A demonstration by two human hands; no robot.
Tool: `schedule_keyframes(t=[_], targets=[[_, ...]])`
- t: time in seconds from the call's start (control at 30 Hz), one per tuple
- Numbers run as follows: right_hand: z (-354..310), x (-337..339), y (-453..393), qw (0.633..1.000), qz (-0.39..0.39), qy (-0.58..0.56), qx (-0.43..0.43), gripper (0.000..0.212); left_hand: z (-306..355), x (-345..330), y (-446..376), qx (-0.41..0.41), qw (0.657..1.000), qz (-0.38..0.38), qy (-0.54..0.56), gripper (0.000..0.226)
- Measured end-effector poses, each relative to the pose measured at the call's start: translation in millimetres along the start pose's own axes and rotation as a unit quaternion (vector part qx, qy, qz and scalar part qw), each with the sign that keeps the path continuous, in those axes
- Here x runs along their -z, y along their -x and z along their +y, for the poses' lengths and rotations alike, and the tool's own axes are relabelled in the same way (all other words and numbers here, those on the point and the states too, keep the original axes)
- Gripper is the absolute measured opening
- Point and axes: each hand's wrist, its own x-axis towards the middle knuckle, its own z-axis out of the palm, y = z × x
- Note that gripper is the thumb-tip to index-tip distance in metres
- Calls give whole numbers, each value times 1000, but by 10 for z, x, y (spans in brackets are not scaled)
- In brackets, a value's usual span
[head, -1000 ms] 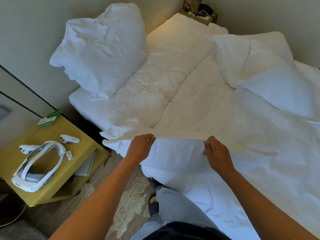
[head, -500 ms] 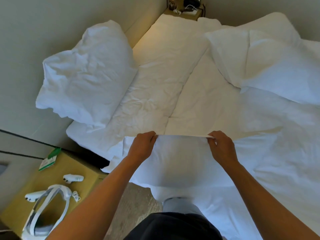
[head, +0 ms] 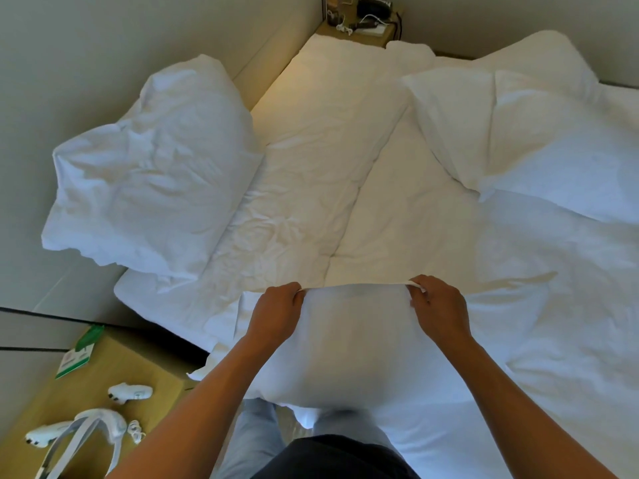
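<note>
At the bottom edge, light trousers [head: 257, 433] were seen, and the bedside counter [head: 114, 371] was found just to their left. On that counter a white headset [head: 100, 423] was laid, with a white controller [head: 129, 392] near it and a green-and-white card [head: 77, 354] further back. Above the trousers, the white sheet [head: 356, 333] was held up at the near edge of the bed [head: 311, 209], its top hem drawn taut between the two bare arms. The left grip [head: 276, 316] was clenched around the hem at its left end, fingers curled over the fabric. The right grip [head: 439, 312] was closed on the hem at its right end, where the hem was pinched between thumb and fingers. Below the hem the sheet was seen hanging towards the legs, while the rest of it was spread over the right part of the bed. Beyond the grips, wrinkled white bedding was laid across the mattress. A crumpled pillow [head: 152, 167] was propped against the wall on the left, and a smoother pillow [head: 525, 133] was set on the right. At the far corner, a second counter [head: 363, 31] with cables and small dark items was visible.
</note>
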Motion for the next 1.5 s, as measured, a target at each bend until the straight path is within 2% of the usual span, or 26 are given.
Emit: schedule_keyframes(t=[0.2, 0.47, 0.77, 1.13, 1.37, 1.5], targets=[[-287, 278, -120, 999, 10, 28, 32, 29, 72, 272, -2, -15, 999, 25, 22, 37], [-1250, 642, -758, 987, 67, -31, 141, 26, 138, 1234, 28, -4, 984, 151, 98, 34], [-2099, 430, -1332, 962, 112, -75, 239, 21, -92, 1815, 102, 22, 963, 250, 96, 32], [-2787, -205, -1757, 963, 52, -92, 248, 22, -608, 2029, -78, 96, 951, 268, 118, 32], [-3273, -463, -2224, 959, 46, -51, 273, 23, -924, 2093, -374, 140, 941, 249, 182, 33], [-3605, -578, -2538, 950, 45, -20, 307, 22, -1109, 2161, -593, 151, 928, 262, 217, 33]])
